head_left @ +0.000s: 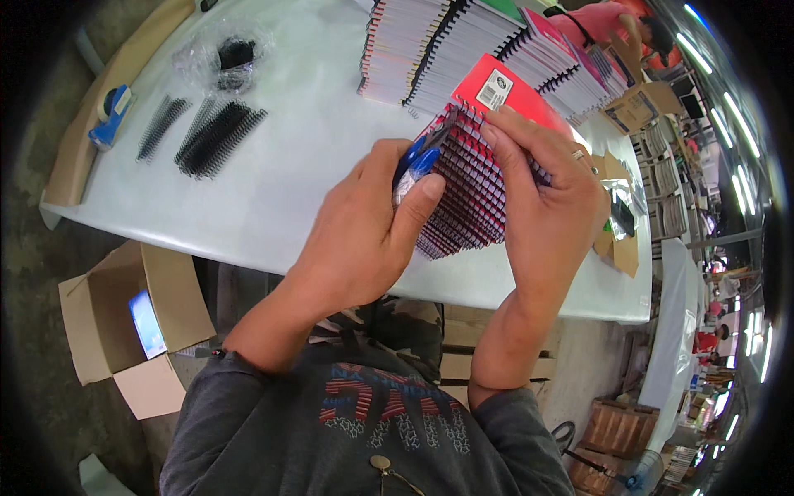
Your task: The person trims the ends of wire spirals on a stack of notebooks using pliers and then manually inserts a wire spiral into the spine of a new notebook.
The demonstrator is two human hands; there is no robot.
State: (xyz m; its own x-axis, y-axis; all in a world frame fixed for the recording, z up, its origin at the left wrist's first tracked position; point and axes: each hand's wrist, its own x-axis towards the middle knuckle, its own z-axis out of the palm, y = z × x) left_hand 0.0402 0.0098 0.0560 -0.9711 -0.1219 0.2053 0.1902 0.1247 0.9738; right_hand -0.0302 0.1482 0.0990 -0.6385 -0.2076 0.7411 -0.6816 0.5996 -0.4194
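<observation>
My left hand is closed round the blue handles of a pair of pliers. The dark jaws of the pliers reach the upper end of a spiral binding on the top notebook. That red-covered notebook with a white label lies on a stack of spiral notebooks, their bound edges toward me. My right hand bends over the same edge, thumb and forefinger pinched at the binding close to the plier tips. What lies between those fingertips is too small to make out.
Loose black spiral coils lie on the white table at left, near a blue tape dispenser and clear plastic wrap. More notebook stacks stand at the far side. An open carton sits lower left. Another person bends over at far right.
</observation>
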